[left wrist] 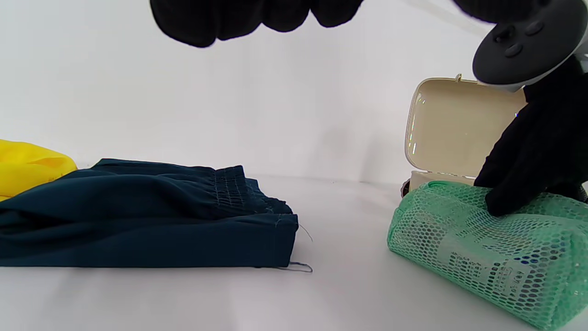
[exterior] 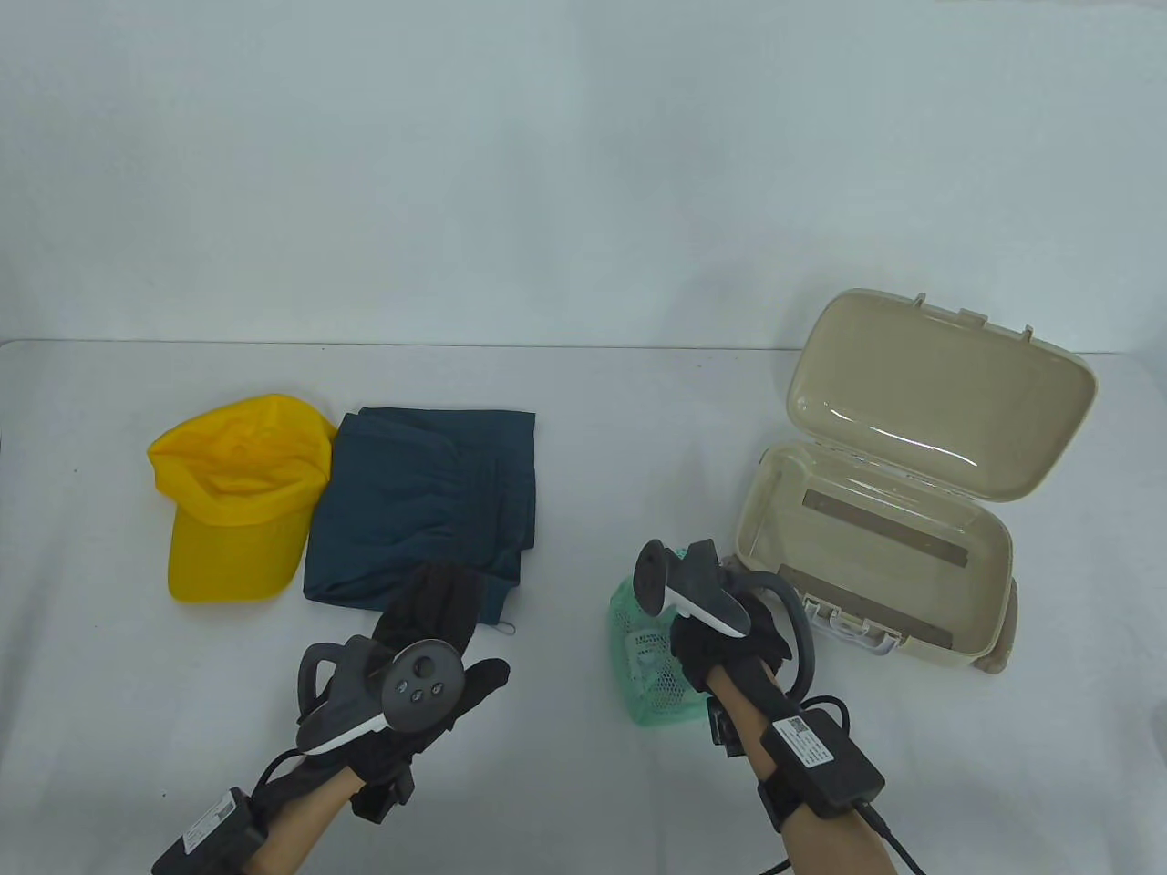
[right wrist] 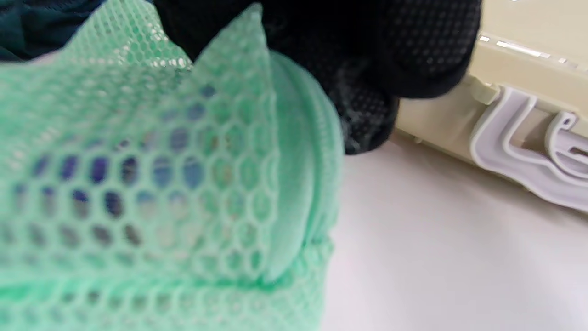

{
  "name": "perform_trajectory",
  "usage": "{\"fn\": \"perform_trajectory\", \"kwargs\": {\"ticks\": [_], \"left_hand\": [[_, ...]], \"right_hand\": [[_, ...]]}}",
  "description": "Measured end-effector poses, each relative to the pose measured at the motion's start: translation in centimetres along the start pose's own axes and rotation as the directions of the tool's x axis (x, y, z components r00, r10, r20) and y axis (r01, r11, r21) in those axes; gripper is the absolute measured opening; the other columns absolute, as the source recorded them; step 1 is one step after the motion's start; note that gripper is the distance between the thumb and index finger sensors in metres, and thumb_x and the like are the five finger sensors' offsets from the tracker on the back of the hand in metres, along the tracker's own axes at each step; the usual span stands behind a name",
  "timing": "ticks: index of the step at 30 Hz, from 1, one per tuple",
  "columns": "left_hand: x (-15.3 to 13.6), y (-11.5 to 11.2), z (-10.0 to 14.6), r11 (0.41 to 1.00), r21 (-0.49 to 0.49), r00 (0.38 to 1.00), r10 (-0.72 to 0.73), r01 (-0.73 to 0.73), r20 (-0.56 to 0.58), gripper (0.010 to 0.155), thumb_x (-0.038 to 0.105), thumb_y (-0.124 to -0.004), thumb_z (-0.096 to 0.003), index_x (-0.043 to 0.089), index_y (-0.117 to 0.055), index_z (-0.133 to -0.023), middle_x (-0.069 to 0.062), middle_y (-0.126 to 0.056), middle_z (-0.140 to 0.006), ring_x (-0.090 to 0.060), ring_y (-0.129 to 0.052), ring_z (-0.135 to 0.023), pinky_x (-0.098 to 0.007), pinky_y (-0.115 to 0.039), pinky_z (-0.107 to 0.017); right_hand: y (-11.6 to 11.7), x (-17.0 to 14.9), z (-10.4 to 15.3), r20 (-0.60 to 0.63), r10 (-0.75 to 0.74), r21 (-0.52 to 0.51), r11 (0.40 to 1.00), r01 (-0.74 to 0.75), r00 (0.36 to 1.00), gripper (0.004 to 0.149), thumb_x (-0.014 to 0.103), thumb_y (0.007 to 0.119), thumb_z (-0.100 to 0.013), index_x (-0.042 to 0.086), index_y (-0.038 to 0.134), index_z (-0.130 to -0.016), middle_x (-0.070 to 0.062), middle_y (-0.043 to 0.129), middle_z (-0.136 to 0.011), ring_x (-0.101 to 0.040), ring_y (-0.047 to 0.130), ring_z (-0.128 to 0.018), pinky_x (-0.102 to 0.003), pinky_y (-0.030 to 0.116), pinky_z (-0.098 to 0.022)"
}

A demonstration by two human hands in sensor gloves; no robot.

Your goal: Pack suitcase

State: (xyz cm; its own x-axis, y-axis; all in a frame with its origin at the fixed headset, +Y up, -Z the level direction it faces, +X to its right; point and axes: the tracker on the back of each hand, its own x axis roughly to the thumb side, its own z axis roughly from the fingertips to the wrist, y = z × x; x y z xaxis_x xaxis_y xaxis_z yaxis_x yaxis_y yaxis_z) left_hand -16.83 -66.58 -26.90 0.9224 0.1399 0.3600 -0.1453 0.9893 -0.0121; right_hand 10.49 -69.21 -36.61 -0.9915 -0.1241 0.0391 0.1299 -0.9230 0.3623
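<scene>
- Right hand (exterior: 729, 638) covered most of the green mesh bag (exterior: 652, 670) from above; fingers hidden under tracker, grip not readable there.
- Bag contents behind mesh were blurred in right wrist view; label print too small to read.
- Yellow cap (left wrist: 27, 168) was cut off by left wrist view's edge.
- Suitcase (exterior: 875, 556) base mostly hidden behind bag and glove in left wrist view.

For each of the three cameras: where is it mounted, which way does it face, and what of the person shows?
Table view: above, looking down at the open suitcase, yellow cap and navy garment; both hands and forearms show.
Left wrist view: low, level across the table; left hand fingertips at top.
Right wrist view: close on the green mesh bag gripped by the right hand.
All three share the bag.
</scene>
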Motion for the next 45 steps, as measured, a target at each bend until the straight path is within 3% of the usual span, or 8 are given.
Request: {"fn": "perform_trajectory", "kwargs": {"ticks": [6, 9, 17, 21, 29, 39, 42, 45], "left_hand": [[-0.1, 0.0, 0.0, 1.000, -0.005, 1.000, 0.004, -0.004, -0.007, 0.087, 0.061, -0.057, -0.0475, 0.014, -0.029, -0.114, -0.020, -0.028, -0.120, -0.046, -0.038, -0.112, -0.055, -0.050, -0.079], [-0.2, 0.0, 0.0, 1.000, -0.017, 1.000, 0.013, -0.013, 0.003, 0.087, 0.062, -0.056, -0.0470, 0.014, -0.028, -0.115, -0.020, -0.026, -0.120, -0.046, -0.036, -0.112, -0.055, -0.049, -0.079], [-0.8, 0.1, 0.0, 1.000, -0.020, 1.000, 0.024, -0.024, -0.001, 0.089, 0.064, -0.056, -0.0459, 0.015, -0.026, -0.115, -0.019, -0.021, -0.120, -0.047, -0.029, -0.112, -0.057, -0.045, -0.080], [-1.1, 0.3, 0.0, 1.000, -0.012, 1.000, 0.007, -0.008, -0.014, 0.091, 0.065, -0.056, -0.0452, 0.016, -0.025, -0.115, -0.018, -0.019, -0.121, -0.047, -0.026, -0.112, -0.059, -0.043, -0.080], [-1.8, 0.4, 0.0, 1.000, -0.009, 0.999, 0.002, -0.002, -0.047, 0.092, 0.066, -0.056, -0.0447, 0.017, -0.024, -0.115, -0.018, -0.018, -0.121, -0.047, -0.024, -0.112, -0.060, -0.042, -0.080], [-2.2, 0.2, -0.2, 1.000, -0.024, 0.998, 0.005, -0.007, -0.069, 0.091, 0.066, -0.056, -0.0448, 0.016, -0.026, -0.115, -0.018, -0.019, -0.121, -0.047, -0.025, -0.112, -0.059, -0.043, -0.080], [-2.2, 0.2, -0.2, 1.000, -0.030, 0.997, 0.004, -0.006, -0.071, 0.091, 0.066, -0.056, -0.0448, 0.016, -0.026, -0.115, -0.019, -0.019, -0.121, -0.047, -0.025, -0.112, -0.059, -0.043, -0.080], [-2.1, 0.2, -0.2, 0.999, -0.032, 0.997, 0.006, -0.008, -0.072, 0.091, 0.066, -0.056, -0.0448, 0.017, -0.026, -0.115, -0.018, -0.019, -0.121, -0.047, -0.025, -0.112, -0.058, -0.043, -0.080]], "right_hand": [[-3.4, -2.0, 1.1, 0.065, -0.298, 0.036, 0.954, 0.297, 0.952, 0.044, 0.033, 0.072, -0.053, 0.007, 0.084, -0.086, -0.001, 0.102, -0.060, -0.016, 0.104, -0.042, -0.033, 0.089, -0.034], [-5.3, -3.5, 1.7, 0.064, -0.353, 0.003, 0.936, 0.353, 0.934, 0.044, 0.033, 0.072, -0.053, 0.006, 0.084, -0.086, -0.001, 0.103, -0.060, -0.015, 0.104, -0.041, -0.033, 0.089, -0.034], [-10.8, -11.9, 3.0, -0.028, -0.487, -0.148, 0.865, 0.479, 0.873, 0.044, 0.034, 0.072, -0.054, 0.006, 0.084, -0.087, -0.001, 0.102, -0.060, -0.015, 0.104, -0.042, -0.032, 0.089, -0.034], [-11.6, -16.2, 2.6, -0.099, -0.549, -0.210, 0.827, 0.522, 0.830, 0.044, 0.033, 0.071, -0.054, 0.007, 0.083, -0.088, -0.002, 0.101, -0.061, -0.015, 0.103, -0.043, -0.033, 0.088, -0.035], [-9.5, -23.9, 0.2, -0.258, -0.622, -0.283, 0.780, 0.557, 0.740, 0.044, 0.034, 0.071, -0.054, 0.009, 0.081, -0.089, -0.002, 0.100, -0.063, -0.016, 0.102, -0.045, -0.034, 0.088, -0.037], [-3.8, -28.3, -2.1, -0.358, -0.706, -0.291, 0.707, 0.645, 0.612, 0.044, 0.034, 0.070, -0.054, 0.010, 0.080, -0.089, -0.001, 0.099, -0.064, -0.016, 0.102, -0.048, -0.035, 0.087, -0.040], [-2.6, -29.1, -2.4, -0.395, -0.698, -0.284, 0.712, 0.643, 0.598, 0.044, 0.034, 0.071, -0.054, 0.009, 0.081, -0.089, -0.002, 0.099, -0.064, -0.017, 0.102, -0.048, -0.035, 0.087, -0.039], [-2.1, -29.7, -2.6, -0.475, -0.607, -0.270, 0.790, 0.551, 0.637, 0.044, 0.034, 0.071, -0.054, 0.009, 0.081, -0.089, -0.001, 0.100, -0.063, -0.016, 0.102, -0.047, -0.035, 0.087, -0.039]]}}
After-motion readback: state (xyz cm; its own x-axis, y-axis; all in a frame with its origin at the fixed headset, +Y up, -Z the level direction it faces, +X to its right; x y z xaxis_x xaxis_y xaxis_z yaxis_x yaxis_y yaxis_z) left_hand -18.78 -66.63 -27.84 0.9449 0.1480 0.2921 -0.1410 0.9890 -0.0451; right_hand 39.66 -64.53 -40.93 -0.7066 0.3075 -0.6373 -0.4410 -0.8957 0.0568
